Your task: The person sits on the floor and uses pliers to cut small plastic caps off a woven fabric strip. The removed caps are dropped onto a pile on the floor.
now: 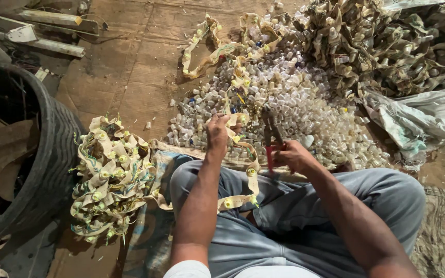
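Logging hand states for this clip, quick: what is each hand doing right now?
Left hand: closed on the beige strip of small sockets.
Right hand: closed on red-handled pliers.

Cream strip [240,175] dotted with yellow caps; red-handled pliers [270,138]; pale, clear caps [305,103]; grey-blue trousers [294,211]; brown floor [135,62]; cream pile [110,180] with green wires; black tyre [52,154].

A worn brown floor [130,62] carries a heap of pale caps [294,103], tangled strips [112,180] and a tyre [42,154].
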